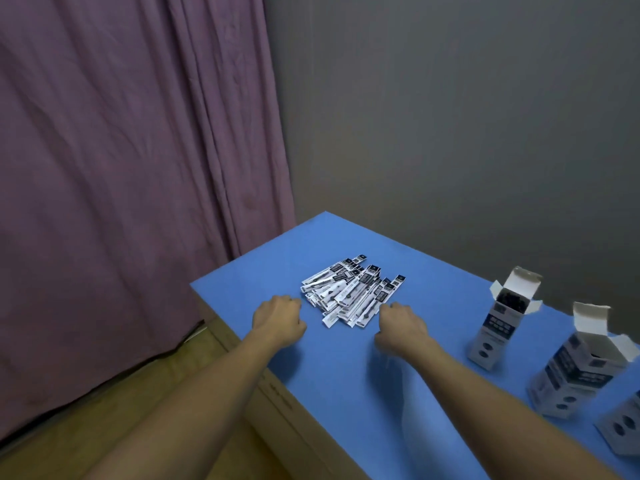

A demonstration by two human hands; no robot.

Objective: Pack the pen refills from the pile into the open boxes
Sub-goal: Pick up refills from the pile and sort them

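Your left hand (pixel 279 320) and right hand (pixel 401 328) flanked the refills (pixel 351 293), fingers curled, holding nothing; box (pixel 504 320) print was unreadable.

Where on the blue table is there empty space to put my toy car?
Bare blue shows between the pile of pen refills and the nearest open box, behind the pile toward the far table corner, and near the front between the forearms. The right edge is crowded with boxes.
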